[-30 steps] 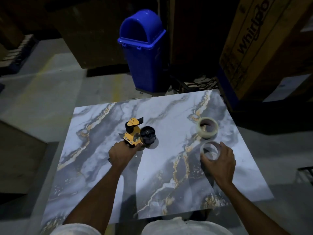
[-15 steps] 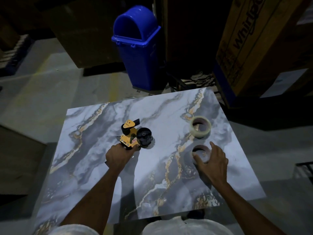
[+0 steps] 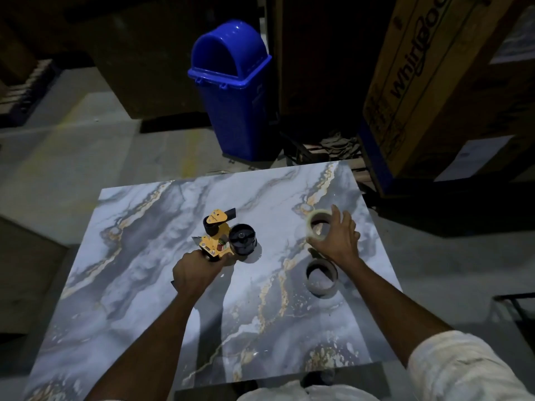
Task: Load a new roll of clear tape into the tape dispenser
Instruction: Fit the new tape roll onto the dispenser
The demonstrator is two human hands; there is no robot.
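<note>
Pick-up step: your right hand (image 3: 340, 241) curls round the clear tape roll (image 3: 309, 227), far right of the table (image 3: 144, 256); your left hand (image 3: 197, 270) grips the tape dispenser (image 3: 215, 241) handle. Next: seat the roll's hole squarely over the black hub (image 3: 243, 240).

Tally of what lies on and around one table.

There is one marble-patterned table (image 3: 139, 256). Over it is one yellow-and-black tape dispenser (image 3: 217, 241) with one black hub (image 3: 242, 240). There are two tape rings: one pale roll of tape (image 3: 309, 225) and one darker ring (image 3: 321, 289). Two hands are in view, one left hand (image 3: 194, 270) and one right hand (image 3: 341, 241), on two bare forearms, with one pale sleeve (image 3: 463, 371) showing on the right. On the floor beyond stand one blue bin (image 3: 231, 91) and one large printed cardboard box (image 3: 419, 82).
</note>
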